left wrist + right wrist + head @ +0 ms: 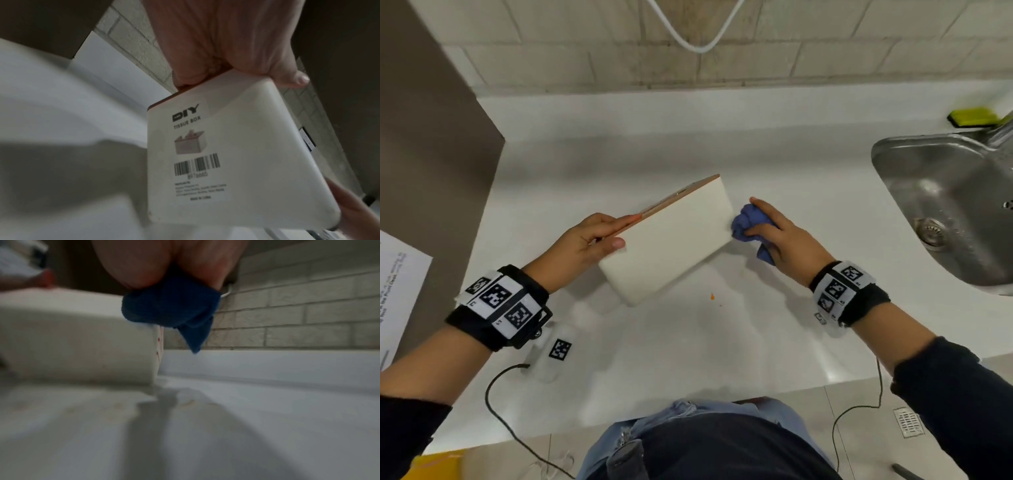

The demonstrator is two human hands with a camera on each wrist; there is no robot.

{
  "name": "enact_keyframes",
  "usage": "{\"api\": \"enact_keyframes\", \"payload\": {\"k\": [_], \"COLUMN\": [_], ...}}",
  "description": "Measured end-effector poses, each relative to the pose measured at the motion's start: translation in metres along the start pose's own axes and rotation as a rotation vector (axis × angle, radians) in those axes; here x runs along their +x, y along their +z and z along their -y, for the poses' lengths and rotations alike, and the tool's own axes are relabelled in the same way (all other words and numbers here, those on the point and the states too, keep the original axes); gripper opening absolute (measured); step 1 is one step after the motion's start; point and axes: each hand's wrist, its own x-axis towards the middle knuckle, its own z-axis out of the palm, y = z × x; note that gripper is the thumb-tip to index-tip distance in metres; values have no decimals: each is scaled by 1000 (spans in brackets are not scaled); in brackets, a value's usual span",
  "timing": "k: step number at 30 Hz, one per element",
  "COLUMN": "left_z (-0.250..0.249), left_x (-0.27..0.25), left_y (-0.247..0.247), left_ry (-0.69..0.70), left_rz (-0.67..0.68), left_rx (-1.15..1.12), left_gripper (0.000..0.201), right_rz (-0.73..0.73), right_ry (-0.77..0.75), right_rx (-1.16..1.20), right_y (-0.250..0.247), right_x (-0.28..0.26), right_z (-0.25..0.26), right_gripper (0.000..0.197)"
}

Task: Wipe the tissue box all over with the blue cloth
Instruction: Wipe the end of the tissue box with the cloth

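The left hand [585,245] is closed around the near-left end of the tissue box [671,240], thumb laid on the broad white face and fingers [619,221] behind the orange-edged side; the box is held tilted above the white counter [722,342], its far end angled away to the right; in the left wrist view, a printed label with a barcode [196,164] is seen on the end face. The right hand [787,236] is curled around the blue cloth [748,222], which is bunched in the fingers; the cloth is pressed against the right end of the box, with one corner [195,340] hanging free below the hand. A steel sink [945,205] is set into the counter to the right; a yellow-green sponge [974,117] lies behind it; a sheet of paper [397,291] is seen at the left edge.
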Motion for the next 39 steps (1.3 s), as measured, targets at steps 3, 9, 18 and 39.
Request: {"api": "enact_keyframes", "payload": {"k": [3, 9, 18, 39], "left_z": [-3, 0, 13, -48], "left_x": [0, -4, -14, 4], "left_y": [-4, -24, -24, 62], "left_ry": [-6, 32, 74, 33], "left_rz": [47, 213, 21, -576], "left_rx": [86, 457, 879, 505], "left_gripper": [50, 65, 70, 57], "right_rz": [-274, -570, -317, -377], "right_ry": [140, 331, 227, 150], "right_rx": [388, 690, 589, 633], "right_y": [-3, 6, 20, -11], "right_x": [-10, -10, -7, -14], "right_z": [16, 56, 66, 76], "right_gripper": [38, 24, 35, 39]}}
